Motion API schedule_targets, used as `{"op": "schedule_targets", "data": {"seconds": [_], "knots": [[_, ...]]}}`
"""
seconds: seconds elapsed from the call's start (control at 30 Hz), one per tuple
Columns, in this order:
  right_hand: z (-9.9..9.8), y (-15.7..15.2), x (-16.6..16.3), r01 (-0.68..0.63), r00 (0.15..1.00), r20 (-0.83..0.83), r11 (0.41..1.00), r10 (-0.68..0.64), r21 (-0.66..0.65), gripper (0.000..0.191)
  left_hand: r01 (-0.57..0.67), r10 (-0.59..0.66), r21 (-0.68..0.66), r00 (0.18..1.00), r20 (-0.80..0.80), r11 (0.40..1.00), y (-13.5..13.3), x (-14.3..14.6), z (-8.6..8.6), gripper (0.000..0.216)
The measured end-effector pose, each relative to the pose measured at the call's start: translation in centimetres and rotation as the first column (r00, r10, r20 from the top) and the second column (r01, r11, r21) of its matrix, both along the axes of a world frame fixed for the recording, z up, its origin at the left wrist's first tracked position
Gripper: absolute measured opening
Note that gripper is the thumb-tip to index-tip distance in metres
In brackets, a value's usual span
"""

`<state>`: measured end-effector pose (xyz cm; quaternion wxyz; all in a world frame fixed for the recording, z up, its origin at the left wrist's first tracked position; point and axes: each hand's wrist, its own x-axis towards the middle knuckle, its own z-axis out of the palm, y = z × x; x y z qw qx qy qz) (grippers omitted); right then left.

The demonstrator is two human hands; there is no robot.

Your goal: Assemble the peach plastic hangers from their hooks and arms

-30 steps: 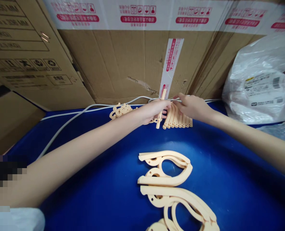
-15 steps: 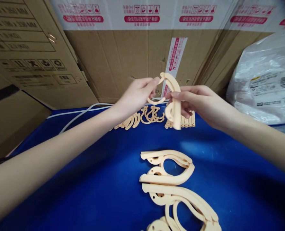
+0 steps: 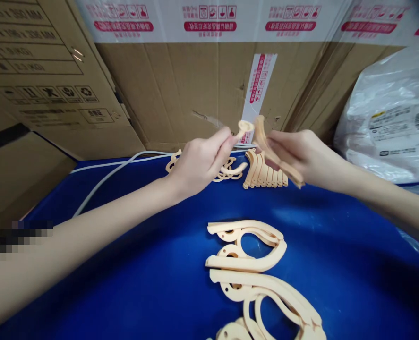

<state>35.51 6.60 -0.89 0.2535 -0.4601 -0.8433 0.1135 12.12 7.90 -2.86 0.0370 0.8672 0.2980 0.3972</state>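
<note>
Head view: pinching small peach plastic hook piece (image 3: 244, 126) in left hand (image 3: 198, 163), clasping curved peach plastic hanger arm (image 3: 261, 132) in right hand (image 3: 301, 153), above blue tabletop (image 3: 141, 264); seemingly joining parts, requiring aligned ends.

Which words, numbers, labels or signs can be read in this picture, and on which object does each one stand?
"MM", after blurred figures: left cardboard box.
Handling and recycling signs, no words: same box.
Red-and-white tape on the back box: Chinese characters, upside down, too blurred to read.
Barcode label on the plastic bag: too small to read.
Hook piece in the left hand, arm piece in the right hand: no text.
</note>
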Motion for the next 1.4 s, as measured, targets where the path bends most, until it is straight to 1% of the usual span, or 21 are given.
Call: {"op": "schedule_targets", "data": {"seconds": [0.1,0.17,0.2,0.23,0.3,0.47,0.53,0.57,0.67,0.7,0.73,0.8,0.87,0.9,0.97,1.07,1.2,1.23,1.3,1.37,1.4], "knots": [[-0.3,0.9,1.5,-0.026,0.943,-0.325,0.962,-0.066,-0.272,0.027,-0.006,0.005,-0.035,1.0,-0.024,0.999,0.7,0.5,-0.9,0.029],[-0.6,1.3,2.2,-0.073,0.861,-0.492,0.923,-0.133,-0.378,0.022,-0.087,0.081,-0.252,0.996,-0.035,0.964,1.4,1.4,-1.6,0.031],[-0.7,1.4,2.4,-0.108,0.82,-0.552,0.908,-0.149,-0.406,0.021,-0.136,0.119,-0.38,0.991,-0.069,0.915,2.0,1.9,-2.0,0.032],[-0.8,1.4,2.3,-0.138,0.787,-0.596,0.897,-0.158,-0.42,0.021,-0.179,0.131,-0.499,0.983,-0.13,0.848,2.6,2.4,-2.5,0.034],[-0.8,1.2,2.0,-0.142,0.74,-0.645,0.893,-0.191,-0.427,0.02,-0.209,0.115,-0.578,0.974,-0.194,0.789,3.9,3.1,-3.2,0.035],[-0.3,0.1,0.9,0.024,0.61,-0.709,0.903,-0.354,-0.43,0.018,-0.292,0.223,-0.517,0.956,-0.193,0.804,5.2,3.0,-3.2,0.028],[-0.1,-0.1,0.5,0.071,0.541,-0.756,0.915,-0.369,-0.396,0.017,-0.179,0.174,-0.614,0.982,-0.068,0.769,4.4,3.0,-2.5,0.04],[-0.1,-0.2,0.3,0.074,0.51,-0.783,0.925,-0.357,-0.374,0.013,-0.054,0.103,-0.711,0.994,0.026,0.701,3.8,3.0,-2.1,0.049],[-0.1,-0.2,0.0,0.056,0.487,-0.834,0.962,-0.259,-0.267,0.011,0.342,-0.028,-0.879,0.935,0.353,0.333,2.0,3.2,-0.9,0.048],[-0.1,-0.2,0.1,0.062,0.519,-0.826,0.973,-0.221,-0.222,0.017,0.412,0.0,-0.874,0.905,0.426,0.257,1.5,3.2,-0.6,0.037],[-0.1,-0.2,0.2,0.077,0.576,-0.796,0.982,-0.186,-0.173,0.02,0.454,0.048,-0.861,0.878,0.476,0.229,1.1,3.1,-0.2,0.026],[-0.1,-0.2,0.4,0.143,0.752,-0.646,0.989,-0.135,-0.041,0.018,0.468,0.157,-0.849,0.845,0.512,0.246,0.7,2.8,0.5,0.013],[-0.1,-0.3,0.5,0.189,0.931,-0.343,0.97,-0.128,0.151,0.011,0.432,0.201,-0.862,0.849,0.488,0.266,0.6,2.4,1.1,0.015],[0.0,-0.4,0.4,0.185,0.975,-0.164,0.95,-0.147,0.25,0.014,0.409,0.198,-0.871,0.862,0.467,0.273,0.6,2.2,1.3,0.017],[0.2,-0.6,0.1,0.15,0.967,0.133,0.907,-0.217,0.394,0.028,0.379,0.164,-0.88,0.886,0.434,0.285,0.5,2.0,1.7,0.021],[0.3,-0.7,-0.8,0.073,0.908,0.342,0.894,-0.243,0.442,0.032,0.342,0.093,-0.895,0.92,0.381,0.285,0.3,1.9,2.0,0.025],[0.0,-0.5,-2.1,0.052,0.926,0.345,0.956,-0.154,0.287,0.018,0.202,0.16,-0.929,0.952,0.26,0.311,0.1,2.4,2.3,0.029],[-0.2,-0.4,-2.4,0.066,0.951,0.285,0.978,-0.121,0.197,0.019,0.153,0.196,-0.921,0.952,0.234,0.358,0.2,2.5,2.4,0.028],[-0.7,0.2,-2.7,0.056,0.997,0.064,0.994,-0.049,-0.098,0.024,0.061,0.23,-0.847,0.95,0.212,0.528,0.6,2.5,2.3,0.021],[-1.1,1.1,-2.3,-0.02,0.968,-0.235,0.916,-0.082,-0.402,0.025,0.002,0.23,-0.736,0.949,0.214,0.677,1.3,2.1,2.2,0.013],[-1.2,1.7,-1.9,-0.047,0.924,-0.353,0.87,-0.149,-0.491,0.023,-0.01,0.237,-0.711,0.946,0.221,0.703,1.7,1.8,2.1,0.011]]}}
